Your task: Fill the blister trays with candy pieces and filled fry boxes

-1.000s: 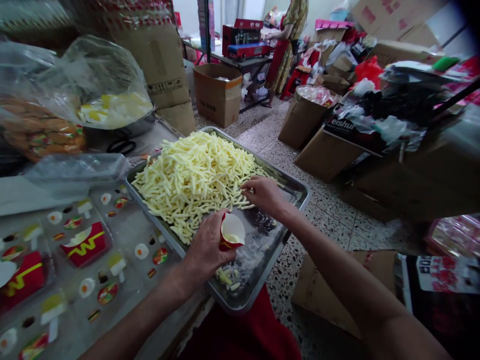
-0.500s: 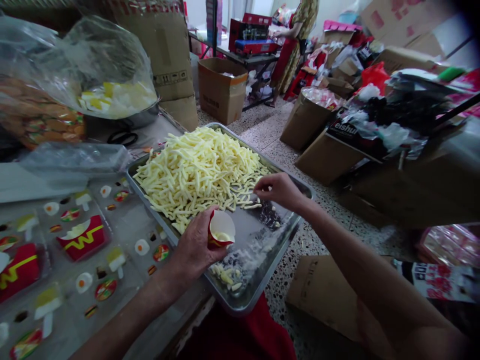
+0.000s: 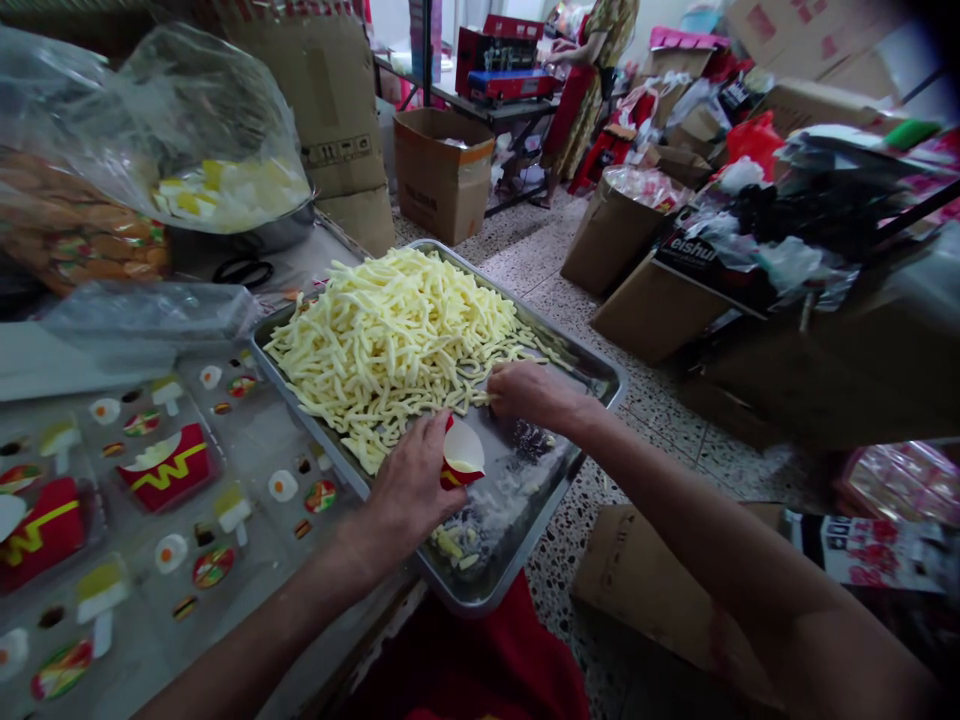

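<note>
The small red carton [image 3: 463, 457] is over the near part of the metal tray [image 3: 480, 604], in your left hand [image 3: 411, 472]. Your thumb and fingers close around its side, bent only as far as its width, and its mouth is uncovered; probably you hold it so to leave the opening free and near the other hand. Something pale lies inside the carton. Your right hand [image 3: 531, 392] is curled, fingers folded down at the edge of the heap of pale yellow sticks [image 3: 405, 335]; whether it pinches a stick, I cannot tell. The heap occupies the far side of the tray, whose raised rim seems useful for keeping loose pieces in. Crumbs [image 3: 456, 546] lie in the near corner. Beside the tray, on your left, a filled red packet [image 3: 171, 470] rests among small food-shaped pieces [image 3: 283, 486], apparently spaced in repeated sets. Farther away, another person [image 3: 589, 75] stands by a red-and-blue machine [image 3: 502, 85].
</note>
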Tool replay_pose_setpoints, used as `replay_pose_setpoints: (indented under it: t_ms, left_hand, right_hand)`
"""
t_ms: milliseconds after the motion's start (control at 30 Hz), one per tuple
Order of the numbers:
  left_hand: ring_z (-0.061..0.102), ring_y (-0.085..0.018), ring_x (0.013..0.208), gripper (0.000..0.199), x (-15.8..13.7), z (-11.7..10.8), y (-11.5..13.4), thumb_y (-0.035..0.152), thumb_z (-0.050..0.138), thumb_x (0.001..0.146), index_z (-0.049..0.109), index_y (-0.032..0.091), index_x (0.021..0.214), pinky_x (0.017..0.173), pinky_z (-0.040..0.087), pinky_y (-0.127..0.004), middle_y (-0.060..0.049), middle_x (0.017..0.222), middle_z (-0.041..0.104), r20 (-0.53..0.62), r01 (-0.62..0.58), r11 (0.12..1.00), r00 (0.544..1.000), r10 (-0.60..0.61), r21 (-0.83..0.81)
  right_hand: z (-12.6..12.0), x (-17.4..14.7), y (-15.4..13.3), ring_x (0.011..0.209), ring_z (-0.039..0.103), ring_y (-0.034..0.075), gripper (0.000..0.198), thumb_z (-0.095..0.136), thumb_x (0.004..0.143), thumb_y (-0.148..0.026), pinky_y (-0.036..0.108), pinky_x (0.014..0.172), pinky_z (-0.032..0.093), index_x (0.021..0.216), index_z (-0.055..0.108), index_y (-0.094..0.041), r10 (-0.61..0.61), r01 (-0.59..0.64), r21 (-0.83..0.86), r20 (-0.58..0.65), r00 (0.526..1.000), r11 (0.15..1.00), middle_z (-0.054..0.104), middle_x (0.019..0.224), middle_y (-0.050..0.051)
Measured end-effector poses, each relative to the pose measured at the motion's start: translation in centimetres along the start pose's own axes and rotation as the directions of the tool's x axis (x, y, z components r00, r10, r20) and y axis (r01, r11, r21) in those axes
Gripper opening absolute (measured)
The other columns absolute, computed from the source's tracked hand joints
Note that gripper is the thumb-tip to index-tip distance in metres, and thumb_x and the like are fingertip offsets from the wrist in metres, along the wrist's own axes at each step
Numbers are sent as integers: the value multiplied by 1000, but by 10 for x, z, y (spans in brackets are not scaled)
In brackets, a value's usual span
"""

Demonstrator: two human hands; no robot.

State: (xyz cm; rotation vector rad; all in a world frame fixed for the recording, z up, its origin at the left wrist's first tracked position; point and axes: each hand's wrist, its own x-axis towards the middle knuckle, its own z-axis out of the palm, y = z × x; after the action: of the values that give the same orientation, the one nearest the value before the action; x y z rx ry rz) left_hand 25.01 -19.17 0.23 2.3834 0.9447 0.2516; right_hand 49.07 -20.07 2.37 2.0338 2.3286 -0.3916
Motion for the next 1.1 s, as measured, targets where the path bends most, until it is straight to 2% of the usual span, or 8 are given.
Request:
replay_pose_setpoints:
  t_ms: [167,267,367,533,667,833,933,1100]
  left_hand:
    - [62,-31,117,72,-4,-1,5,28,75,68,45,17,133,98,50,-41,-14,130,61,102,74,991,991,-85,107]
    - [65,-30,108,62,-6,-3,7,31,75,69,48,20,124,90,51,-38,-10,119,66,125,111,983,984,-130,147]
    - [67,-28,101,57,-2,-1,14,33,76,68,49,21,118,83,50,-36,-7,111,66,87,150,977,983,-164,149]
    - [65,-26,107,48,3,15,22,25,69,72,49,23,116,86,49,-34,-5,113,65,-7,136,987,991,-136,84]
    - [65,-27,106,42,1,25,15,24,65,77,49,22,116,88,49,-36,-8,113,65,-68,100,995,993,-97,31]
    - [63,-28,111,55,-2,24,7,19,66,72,47,21,123,96,49,-41,-9,116,63,-106,8,994,994,-20,-113]
    - [62,-28,113,58,-4,17,4,21,71,70,49,21,123,98,49,-42,-8,118,63,-120,-14,979,993,-10,-202]
    - [63,-23,109,53,-8,4,-4,39,71,82,53,22,128,97,51,-37,-6,121,65,36,21,881,999,-4,-472]
  right_hand:
    - [14,-9,-11,62,54,14,8,73,73,-17,27,57,34,67,68,-16,281,-240,253,-139,950,937,67,69,5]
    - [26,-18,-21,51,54,12,8,68,76,-21,24,50,36,69,70,-17,439,-283,709,-41,898,646,61,55,-1]
    - [39,-29,-45,49,55,12,12,65,79,-27,22,49,37,75,72,-17,480,-282,870,60,875,405,63,55,-1]
    - [44,-45,-85,67,60,15,14,67,84,-26,25,59,35,75,74,-19,514,-356,536,-176,839,765,70,74,3]
    - [37,-54,-94,79,59,16,23,58,95,-17,26,70,39,76,71,-17,308,-207,453,-161,938,867,66,84,6]
    - [28,-59,-96,82,57,15,26,55,91,-4,26,74,42,72,67,-17,80,56,634,-184,980,771,62,85,3]
    - [27,-58,-97,79,58,16,20,61,86,-7,28,74,43,72,69,-19,121,98,693,-260,958,714,64,81,2]
    - [36,-54,-90,63,57,14,5,73,72,-18,27,60,44,75,69,-20,348,1,954,-111,931,301,65,70,-1]
